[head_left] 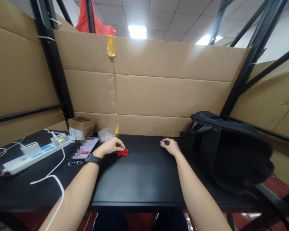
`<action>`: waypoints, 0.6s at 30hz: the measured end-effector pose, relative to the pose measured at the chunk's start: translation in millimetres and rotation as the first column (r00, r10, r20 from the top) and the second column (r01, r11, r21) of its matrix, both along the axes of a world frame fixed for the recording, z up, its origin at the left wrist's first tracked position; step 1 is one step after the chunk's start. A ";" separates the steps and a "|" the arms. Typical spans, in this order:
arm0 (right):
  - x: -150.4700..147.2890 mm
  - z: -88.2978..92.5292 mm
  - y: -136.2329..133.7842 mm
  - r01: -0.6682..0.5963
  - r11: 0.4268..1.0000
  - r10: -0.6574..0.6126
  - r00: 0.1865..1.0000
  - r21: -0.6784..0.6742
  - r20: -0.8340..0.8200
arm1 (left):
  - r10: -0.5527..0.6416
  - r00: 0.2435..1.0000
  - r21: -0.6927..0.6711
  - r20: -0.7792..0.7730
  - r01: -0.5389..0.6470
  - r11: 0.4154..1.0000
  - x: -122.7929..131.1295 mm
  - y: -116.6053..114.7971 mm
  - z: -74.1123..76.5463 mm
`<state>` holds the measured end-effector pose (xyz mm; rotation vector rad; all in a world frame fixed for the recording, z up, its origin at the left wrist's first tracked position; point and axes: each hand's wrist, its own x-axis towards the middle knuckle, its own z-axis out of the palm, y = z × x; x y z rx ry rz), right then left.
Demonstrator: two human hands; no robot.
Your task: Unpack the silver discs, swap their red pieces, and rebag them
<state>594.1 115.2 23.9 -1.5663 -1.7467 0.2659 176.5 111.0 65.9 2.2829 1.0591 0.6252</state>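
My left hand (112, 146), with a dark watch on its wrist, is at the left of the table's middle. Its fingers are pinched together at the edge of a small tangled heap of thin red cord pieces (123, 153); how much they grip is too small to tell. Farther right, my right hand (170, 146) has its thumb and fingers closed on a small round item (162, 143), clear or silvery, like a little case or roll. The fingers partly hide it.
A black bag (231, 154) stands on the right of the black table (139, 183). At left lie a white power strip (38, 155) with cables, an open cardboard box (83, 125), clear plastic wrap (107, 134) and a card with a keyring. Cardboard walls (149, 96) enclose the table.
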 end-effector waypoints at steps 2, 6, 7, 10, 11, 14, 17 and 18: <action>0.1 -0.1 0.3 0.004 1.000 -0.004 1.000 -0.004 0.012 | -0.007 1.000 -0.014 0.001 0.007 1.000 -1.1 0.7 -0.8; 0.2 -1.1 1.6 0.004 1.000 -0.004 1.000 -0.017 0.019 | -0.002 1.000 -0.045 0.002 0.002 0.999 -2.8 2.1 -2.3; 0.3 -1.6 2.1 0.002 1.000 -0.001 1.000 -0.020 0.024 | -0.001 1.000 -0.049 -0.007 0.000 0.999 -3.0 2.2 -2.5; 1.2 -4.3 4.7 0.009 1.000 -0.007 0.999 -0.030 0.053 | -0.003 1.000 -0.052 -0.027 0.001 0.999 -2.9 1.4 -2.7; 1.7 -5.6 6.0 0.012 0.999 -0.010 0.998 -0.030 0.065 | -0.005 1.000 -0.051 -0.024 0.004 0.999 -2.6 0.9 -2.8; 2.6 -9.7 9.8 0.016 1.000 -0.014 0.996 -0.021 0.090 | -0.004 1.000 -0.040 0.026 0.005 0.999 -0.6 0.2 -3.8; 2.5 -12.7 12.6 0.019 1.000 -0.017 0.995 -0.012 0.100 | 0.044 0.995 -0.022 0.088 -0.043 0.999 1.9 1.3 -5.6; 2.3 -13.1 13.0 0.017 1.000 -0.016 0.995 -0.011 0.101 | 0.059 0.993 -0.017 0.099 -0.058 0.998 2.8 1.9 -6.3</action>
